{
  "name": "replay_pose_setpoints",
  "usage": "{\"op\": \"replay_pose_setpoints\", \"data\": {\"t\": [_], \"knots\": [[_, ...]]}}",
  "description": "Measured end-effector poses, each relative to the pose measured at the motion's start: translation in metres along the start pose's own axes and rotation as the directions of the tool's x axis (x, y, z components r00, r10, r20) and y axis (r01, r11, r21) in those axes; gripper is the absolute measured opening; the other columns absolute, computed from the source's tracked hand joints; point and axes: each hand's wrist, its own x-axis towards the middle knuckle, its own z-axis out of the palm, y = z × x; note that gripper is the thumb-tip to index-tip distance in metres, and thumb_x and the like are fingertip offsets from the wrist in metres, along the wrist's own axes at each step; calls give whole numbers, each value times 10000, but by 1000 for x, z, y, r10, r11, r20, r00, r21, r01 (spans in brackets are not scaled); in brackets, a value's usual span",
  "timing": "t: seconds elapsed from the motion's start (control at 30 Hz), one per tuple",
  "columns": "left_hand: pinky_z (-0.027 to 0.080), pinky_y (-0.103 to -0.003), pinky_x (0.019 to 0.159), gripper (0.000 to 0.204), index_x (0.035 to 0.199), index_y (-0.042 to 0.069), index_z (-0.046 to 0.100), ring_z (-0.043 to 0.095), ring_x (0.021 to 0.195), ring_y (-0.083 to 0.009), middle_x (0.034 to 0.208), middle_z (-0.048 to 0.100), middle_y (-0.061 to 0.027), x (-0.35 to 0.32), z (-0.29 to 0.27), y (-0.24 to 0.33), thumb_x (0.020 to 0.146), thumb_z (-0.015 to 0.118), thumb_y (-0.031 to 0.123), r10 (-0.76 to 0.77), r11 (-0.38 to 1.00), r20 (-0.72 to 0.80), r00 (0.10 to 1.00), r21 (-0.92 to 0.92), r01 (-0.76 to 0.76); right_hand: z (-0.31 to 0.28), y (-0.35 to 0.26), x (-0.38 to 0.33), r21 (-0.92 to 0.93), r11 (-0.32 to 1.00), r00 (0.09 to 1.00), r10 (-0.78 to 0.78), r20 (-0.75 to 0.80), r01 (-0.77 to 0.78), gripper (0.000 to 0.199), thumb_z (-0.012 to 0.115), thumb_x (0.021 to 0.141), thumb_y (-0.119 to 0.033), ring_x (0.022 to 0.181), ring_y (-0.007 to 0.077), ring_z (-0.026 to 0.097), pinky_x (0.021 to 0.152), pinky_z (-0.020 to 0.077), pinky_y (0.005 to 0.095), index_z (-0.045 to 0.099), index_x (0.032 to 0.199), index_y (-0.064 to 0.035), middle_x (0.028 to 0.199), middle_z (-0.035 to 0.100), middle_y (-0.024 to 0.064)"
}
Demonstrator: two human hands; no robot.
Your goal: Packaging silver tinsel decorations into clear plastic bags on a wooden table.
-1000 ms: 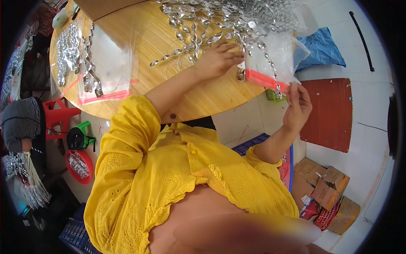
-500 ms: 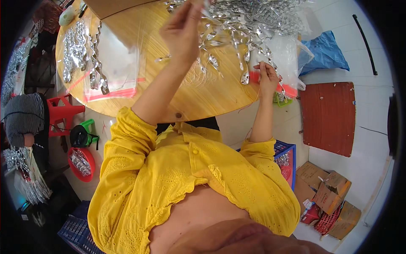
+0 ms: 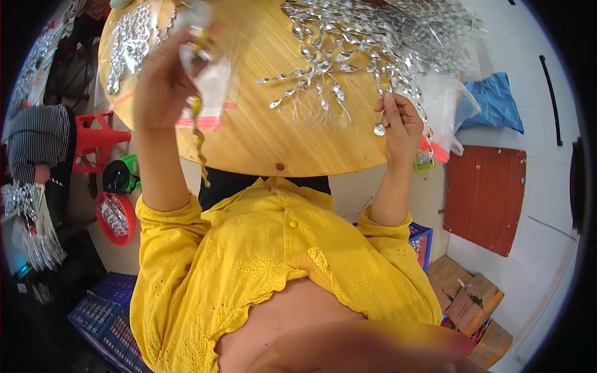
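My left hand (image 3: 163,93), blurred by motion, is closed over the left part of the round wooden table (image 3: 249,133). A shiny twisted strip (image 3: 198,140) hangs down from it, tinted yellow. At the table's right front edge, my right hand (image 3: 402,121) is closed in a pinch on a silvery twisted strand (image 3: 380,84), whose rounded end (image 3: 379,129) shows below the fingertips. Beside it, several silver twisted strips (image 3: 329,68) fan out with thin pale threads (image 3: 314,109). A dense heap of similar silver strips (image 3: 423,37) lies farther back.
Bundled silver strips (image 3: 134,40) and a clear plastic bag (image 3: 211,93) with a red edge lie at left. More clear bags (image 3: 438,102) and a blue bag (image 3: 494,102) are at right. On the floor stand a red basin (image 3: 129,227), red stool (image 3: 99,142) and cardboard boxes (image 3: 476,301).
My left hand has swept left across the table, the twisted strip hanging from it. My right hand stays at the right edge. The view has shifted, and the cardboard box at the top is gone from it.
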Motion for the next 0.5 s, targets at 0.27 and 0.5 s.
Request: {"op": "replay_pose_setpoints", "data": {"t": [0.27, 0.5], "knots": [[285, -152, 437, 282, 920, -4, 600, 428, 579, -59, 741, 529, -9, -60, 4, -66, 841, 490, 244, -450, 891, -135, 883, -135, 433, 103, -2, -32, 52, 997, 888, 23, 459, -53, 118, 570, 786, -92, 602, 55, 524, 508, 368, 154, 577, 855, 4, 680, 572, 27], [316, -156, 546, 295, 966, 42, 592, 389, 617, -45, 831, 558, 25, -73, 5, -74, 844, 482, 287, -388, 917, -156, 908, -162, 364, 136, 1, -39, -25, 999, 859, -5, 512, 20, 99, 578, 779, -66, 592, 63, 531, 559, 429, 177, 579, 798, 31, 664, 569, 26]]}}
